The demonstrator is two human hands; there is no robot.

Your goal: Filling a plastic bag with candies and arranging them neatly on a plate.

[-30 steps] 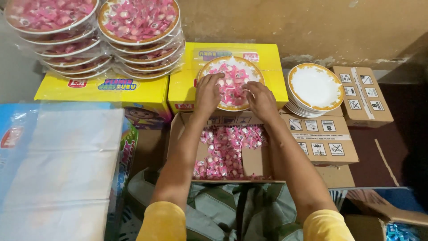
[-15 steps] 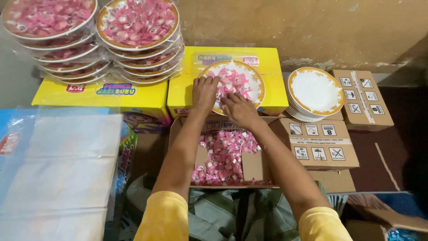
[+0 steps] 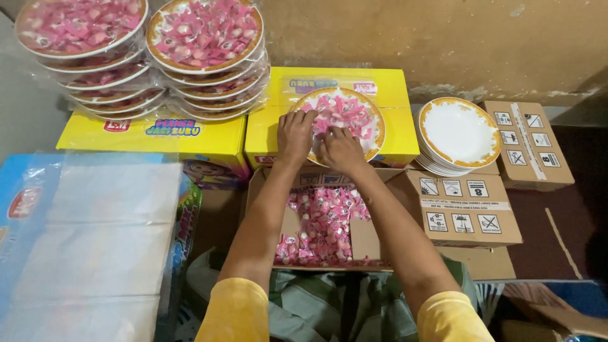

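A white plate with an orange rim point(image 3: 375, 107) sits on a yellow box point(image 3: 392, 85) and holds pink wrapped candies point(image 3: 347, 114). My left hand point(image 3: 296, 134) rests on the plate's near left rim, fingers spread over the candies. Beside it, my right hand point(image 3: 341, 151) lies flat on the near edge of the plate, touching the candies. Below my forearms an open cardboard box point(image 3: 360, 237) holds several more pink candies point(image 3: 323, 221).
Two stacks of wrapped candy-filled plates point(image 3: 82, 38) point(image 3: 206, 47) stand on a second yellow box point(image 3: 152, 136) at the back left. A stack of empty plates point(image 3: 459, 134) is on the right, among brown cartons point(image 3: 472, 212). A pile of clear plastic sheets point(image 3: 95, 247) lies at left.
Both hands have drawn back from the middle of the plate to its near left edge, and now lie closer together.
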